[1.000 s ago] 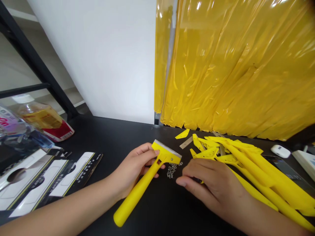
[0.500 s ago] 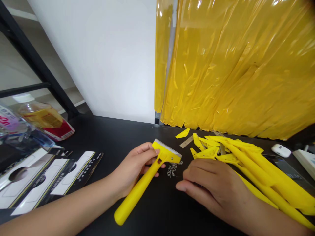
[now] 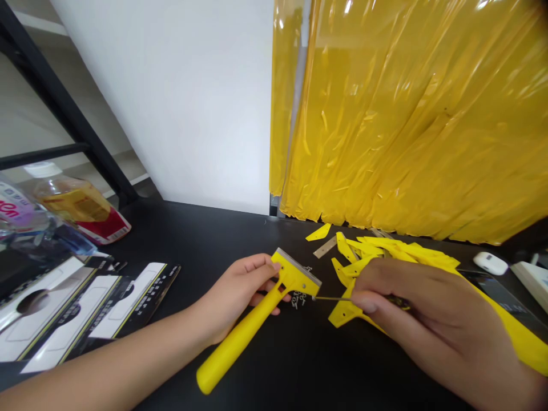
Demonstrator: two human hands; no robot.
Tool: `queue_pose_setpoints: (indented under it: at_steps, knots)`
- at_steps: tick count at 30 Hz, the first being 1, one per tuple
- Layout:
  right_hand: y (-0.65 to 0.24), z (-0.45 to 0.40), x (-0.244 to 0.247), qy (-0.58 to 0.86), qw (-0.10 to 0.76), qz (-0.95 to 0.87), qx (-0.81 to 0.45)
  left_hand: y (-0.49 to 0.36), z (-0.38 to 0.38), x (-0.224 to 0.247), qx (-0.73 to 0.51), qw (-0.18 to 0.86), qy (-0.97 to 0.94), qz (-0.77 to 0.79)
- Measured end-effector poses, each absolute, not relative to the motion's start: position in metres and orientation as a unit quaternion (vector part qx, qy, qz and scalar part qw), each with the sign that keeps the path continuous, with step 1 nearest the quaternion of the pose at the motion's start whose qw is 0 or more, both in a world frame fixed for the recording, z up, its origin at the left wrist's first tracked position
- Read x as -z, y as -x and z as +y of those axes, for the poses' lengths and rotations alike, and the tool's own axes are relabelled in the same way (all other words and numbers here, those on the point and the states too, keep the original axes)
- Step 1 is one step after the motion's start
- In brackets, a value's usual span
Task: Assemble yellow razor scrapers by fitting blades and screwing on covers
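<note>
My left hand is closed on a yellow scraper, pinching its head near the metal blade. The handle slants down toward me, and one screw shows in the head. In my right hand is a screwdriver, its thin shaft pointing left and its handle mostly hidden by my fingers. The tip is close to the right end of the scraper head; whether they touch I cannot tell. Small screws lie on the black table behind the scraper, partly covered by it.
Yellow scraper parts lie heaped at the right, with a loose metal blade beside them. Black and white packaging cards and bottles are at the left. An earphone case and a phone sit far right.
My right hand has moved right and turned, and the screwdriver now shows in it, pointing at the scraper head. The scraper has shifted slightly right in my left hand.
</note>
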State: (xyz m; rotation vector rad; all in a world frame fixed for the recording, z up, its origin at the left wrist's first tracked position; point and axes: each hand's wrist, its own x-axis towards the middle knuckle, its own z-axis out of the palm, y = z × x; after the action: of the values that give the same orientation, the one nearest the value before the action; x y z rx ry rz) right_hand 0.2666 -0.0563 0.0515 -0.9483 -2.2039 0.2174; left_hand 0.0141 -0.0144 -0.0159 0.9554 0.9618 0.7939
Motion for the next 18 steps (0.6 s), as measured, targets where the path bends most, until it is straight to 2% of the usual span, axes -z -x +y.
queue_pose_setpoints:
  at_steps: [7, 18]
  knots:
    - [-0.269, -0.059, -0.051, 0.380, 0.415, -0.822, -0.084, -0.021, -0.028, 0.014, -0.298, 0.744, -0.431, 0.414]
    - [-0.263, -0.061, -0.047, 0.361, 0.397, -0.836, -0.112, -0.026, -0.036, 0.012, -0.263, 0.760, -0.420, 0.420]
